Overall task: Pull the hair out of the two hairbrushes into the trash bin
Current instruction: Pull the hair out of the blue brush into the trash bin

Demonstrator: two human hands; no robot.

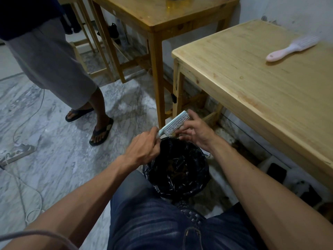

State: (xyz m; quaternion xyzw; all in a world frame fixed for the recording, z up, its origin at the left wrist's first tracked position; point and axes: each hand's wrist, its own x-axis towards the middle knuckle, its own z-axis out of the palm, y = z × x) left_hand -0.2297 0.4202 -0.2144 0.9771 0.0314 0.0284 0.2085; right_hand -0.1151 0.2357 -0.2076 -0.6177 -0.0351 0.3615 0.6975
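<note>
My left hand [144, 150] grips the handle of a pale blue hairbrush [175, 123], held tilted just above the far rim of the trash bin [200, 179]. The bin is lined with a black bag, and clumps of brown hair lie at its bottom. My right hand [196, 130] is at the brush's bristles with its fingers spread, fingertips touching the brush head. I cannot tell whether any hair is pinched between them. A second, pink hairbrush [292, 48] lies on the wooden table to the right.
The wooden table [252, 83] fills the right side, with a second wooden table [162, 17] behind it. A person in grey shorts and sandals [100, 130] stands at the left on the marble floor. White cables [30, 213] trail across the floor.
</note>
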